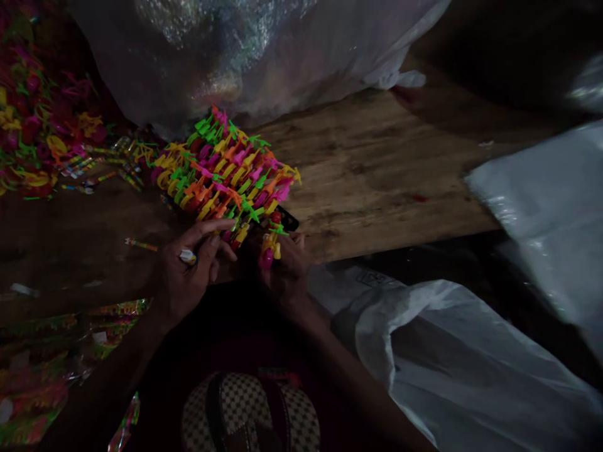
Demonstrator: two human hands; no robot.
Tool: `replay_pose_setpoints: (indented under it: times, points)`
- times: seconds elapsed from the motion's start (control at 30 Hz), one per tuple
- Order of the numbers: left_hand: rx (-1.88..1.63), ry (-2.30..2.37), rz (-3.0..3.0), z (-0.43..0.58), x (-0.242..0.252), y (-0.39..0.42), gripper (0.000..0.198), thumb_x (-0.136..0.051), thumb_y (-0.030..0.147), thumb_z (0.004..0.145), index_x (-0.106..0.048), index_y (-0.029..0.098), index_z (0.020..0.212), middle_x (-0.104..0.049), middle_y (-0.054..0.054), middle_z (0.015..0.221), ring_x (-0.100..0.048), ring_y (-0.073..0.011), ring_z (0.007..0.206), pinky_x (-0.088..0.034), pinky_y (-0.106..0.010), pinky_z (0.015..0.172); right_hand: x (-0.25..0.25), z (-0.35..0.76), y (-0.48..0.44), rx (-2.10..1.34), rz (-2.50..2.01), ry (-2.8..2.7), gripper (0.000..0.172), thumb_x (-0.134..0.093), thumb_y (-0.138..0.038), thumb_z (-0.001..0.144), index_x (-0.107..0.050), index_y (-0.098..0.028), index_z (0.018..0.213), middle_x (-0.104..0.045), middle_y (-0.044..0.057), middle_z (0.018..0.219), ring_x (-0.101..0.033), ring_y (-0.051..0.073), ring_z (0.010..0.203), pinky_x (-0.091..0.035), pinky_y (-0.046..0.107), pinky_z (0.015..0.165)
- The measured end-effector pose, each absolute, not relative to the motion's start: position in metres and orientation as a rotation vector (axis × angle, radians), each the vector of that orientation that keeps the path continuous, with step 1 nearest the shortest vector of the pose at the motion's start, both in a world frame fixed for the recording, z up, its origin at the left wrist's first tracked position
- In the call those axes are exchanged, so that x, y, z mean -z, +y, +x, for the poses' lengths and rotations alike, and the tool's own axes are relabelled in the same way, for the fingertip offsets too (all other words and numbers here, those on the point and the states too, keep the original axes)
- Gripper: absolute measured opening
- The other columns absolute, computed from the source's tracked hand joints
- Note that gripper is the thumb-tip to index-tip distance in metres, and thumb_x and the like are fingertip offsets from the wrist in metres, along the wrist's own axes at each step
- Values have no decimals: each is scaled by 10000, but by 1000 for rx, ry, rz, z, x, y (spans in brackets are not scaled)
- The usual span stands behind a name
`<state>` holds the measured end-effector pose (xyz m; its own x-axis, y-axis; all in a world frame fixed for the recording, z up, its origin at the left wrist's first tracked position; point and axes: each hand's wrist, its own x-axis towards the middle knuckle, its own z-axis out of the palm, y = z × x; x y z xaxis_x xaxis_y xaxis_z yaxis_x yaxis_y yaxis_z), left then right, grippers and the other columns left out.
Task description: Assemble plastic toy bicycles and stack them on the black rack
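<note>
My left hand (191, 267) is at the near side of a dense block of small bright plastic toys (226, 169) in green, yellow, orange and pink. Its forefinger stretches to the block's near corner, and the other fingers curl. A small white piece (187, 256) shows between thumb and forefinger; the rest of it is hidden. Close by on the right, my right hand (289, 267) is closed around a small plastic toy (269, 248) with yellow, pink, red and green parts. A dark flat object (287, 218) lies behind that hand, partly covered by the block.
Loose colourful toy pieces (38, 132) heap at the left beside thin printed tubes (101, 166). One tube (141, 244) lies apart on the wooden table (377, 169). A large clear plastic bag (282, 63) stands behind; an open white sack (438, 351) hangs at the near right. Packed toys (42, 376) lie lower left.
</note>
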<state>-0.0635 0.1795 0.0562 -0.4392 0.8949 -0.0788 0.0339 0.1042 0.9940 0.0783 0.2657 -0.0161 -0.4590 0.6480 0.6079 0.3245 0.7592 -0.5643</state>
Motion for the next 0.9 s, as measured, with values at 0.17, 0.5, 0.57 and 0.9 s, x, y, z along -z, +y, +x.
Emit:
replay_pose_setpoints:
  times: [0.17, 0.5, 0.57, 0.9]
  points:
    - [-1423, 1723, 1057, -61, -60, 177, 269, -529, 316, 986, -701, 205, 1160, -619, 19, 669, -445, -43, 453, -316, -182, 426, 21, 74, 264, -354, -748, -2116, 153, -433, -217, 928, -548, -184, 832, -587, 20, 697, -531, 177, 653, -315, 348, 708]
    - [-1076, 2113, 1770, -40, -83, 186, 537, -797, 404, 788, -646, 182, 1254, -687, 11, 779, -652, -124, 677, -518, -198, 655, 26, 60, 261, -281, -871, -2099, 185, -389, -206, 939, -530, -193, 821, -555, 20, 704, -449, 185, 643, -297, 348, 713]
    - [-1043, 2188, 1853, -43, -75, 192, 465, -731, 372, 860, -634, 180, 1272, -738, -24, 946, -706, -145, 819, -542, -202, 760, 25, 58, 261, -251, -862, -2093, 178, -395, -183, 929, -513, -197, 796, -549, 13, 691, -421, 175, 617, -290, 347, 703]
    - [-1020, 2363, 2041, -39, -63, 211, 297, -621, 326, 943, -699, 170, 1184, -765, -58, 996, -711, -166, 768, -493, -236, 652, 25, 59, 261, -312, -853, -2051, 210, -407, -181, 932, -424, -217, 726, -505, -10, 641, -431, 155, 590, -311, 334, 681]
